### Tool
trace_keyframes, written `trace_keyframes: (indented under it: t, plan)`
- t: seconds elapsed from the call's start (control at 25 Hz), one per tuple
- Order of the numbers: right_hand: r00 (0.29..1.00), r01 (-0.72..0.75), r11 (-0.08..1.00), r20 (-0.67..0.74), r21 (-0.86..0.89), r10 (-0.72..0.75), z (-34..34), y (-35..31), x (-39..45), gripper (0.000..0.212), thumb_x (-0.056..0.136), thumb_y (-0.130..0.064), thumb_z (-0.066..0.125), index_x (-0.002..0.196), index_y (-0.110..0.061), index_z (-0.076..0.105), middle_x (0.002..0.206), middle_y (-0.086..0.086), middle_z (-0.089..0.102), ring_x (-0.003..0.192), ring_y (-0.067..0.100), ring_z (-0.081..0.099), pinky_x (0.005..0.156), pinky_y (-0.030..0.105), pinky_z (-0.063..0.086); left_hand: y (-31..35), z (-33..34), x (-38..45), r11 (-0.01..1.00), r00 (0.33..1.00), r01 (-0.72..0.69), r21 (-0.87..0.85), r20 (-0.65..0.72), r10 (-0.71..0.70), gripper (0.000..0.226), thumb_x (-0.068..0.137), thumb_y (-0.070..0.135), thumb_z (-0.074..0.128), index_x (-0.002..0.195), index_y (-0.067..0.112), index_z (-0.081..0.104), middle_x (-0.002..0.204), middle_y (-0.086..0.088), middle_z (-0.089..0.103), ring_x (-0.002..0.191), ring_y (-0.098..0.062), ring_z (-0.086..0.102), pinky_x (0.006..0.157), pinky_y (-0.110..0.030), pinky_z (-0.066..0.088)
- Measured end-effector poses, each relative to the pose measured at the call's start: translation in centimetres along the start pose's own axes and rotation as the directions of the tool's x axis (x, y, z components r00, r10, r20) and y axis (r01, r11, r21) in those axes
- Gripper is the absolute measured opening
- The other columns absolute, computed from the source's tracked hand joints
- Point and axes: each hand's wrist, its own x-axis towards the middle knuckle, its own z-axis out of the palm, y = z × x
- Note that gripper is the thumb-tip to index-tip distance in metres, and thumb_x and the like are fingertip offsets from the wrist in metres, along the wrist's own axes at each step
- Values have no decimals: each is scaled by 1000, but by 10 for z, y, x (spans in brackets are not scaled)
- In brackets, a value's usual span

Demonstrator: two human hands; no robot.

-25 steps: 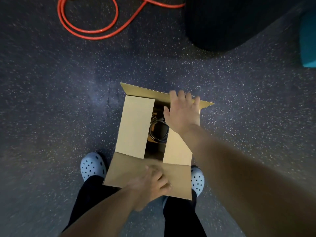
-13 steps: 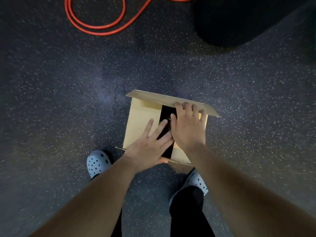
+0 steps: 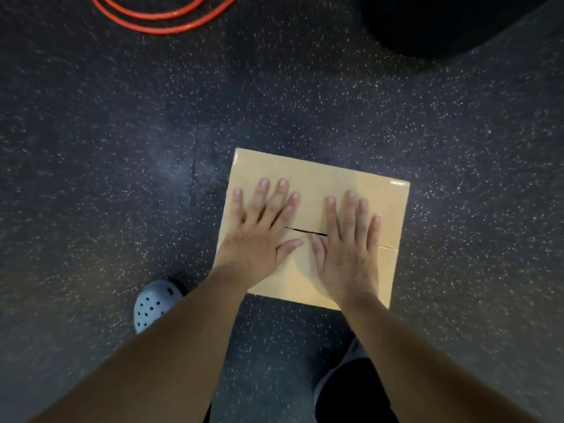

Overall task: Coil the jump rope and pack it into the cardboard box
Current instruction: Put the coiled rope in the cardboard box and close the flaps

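The cardboard box (image 3: 320, 175) sits on the dark speckled floor in front of my feet, its top flaps folded down flat. A thin dark seam runs across the lid between my thumbs. My left hand (image 3: 262, 230) lies flat on the left half of the lid with fingers spread. My right hand (image 3: 348, 242) rests flat on the right half, fingers apart too. Neither hand holds anything. The jump rope is hidden inside the closed box.
An orange cord (image 3: 161, 19) loops on the floor at the top left. A large black object (image 3: 451, 22) fills the top right corner. My blue clogs (image 3: 152, 303) stand just behind the box.
The open flaps have been folded shut. Both hands moved from the inner flaps to lie flat on the closed lid. The dark gap showing the rope is gone.
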Motion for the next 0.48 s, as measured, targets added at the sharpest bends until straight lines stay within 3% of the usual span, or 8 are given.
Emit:
trace_keyframes:
  t: [0.24, 0.48]
  plan:
    - [998, 43, 999, -43, -28, -44, -13, 13, -2, 67, 107, -47, 21, 165, -16, 9, 173, 19, 8, 158, 42, 10, 124, 62, 14, -4, -15, 3, 999, 1000, -20, -37, -17, 19, 79, 100, 65, 18, 161, 17, 2, 169, -13, -4, 154, -41, -1, 114, -69, 12]
    - [997, 71, 994, 44, -82, -68, -17, 12, 4, 67, 107, -45, 17, 165, -13, 4, 172, 24, 4, 157, 48, 8, 123, 64, 15, -4, -24, 20, 999, 997, -19, 32, 70, 17, 83, 97, 67, 5, 157, 16, -19, 165, -13, -25, 151, -42, -18, 116, -68, 8]
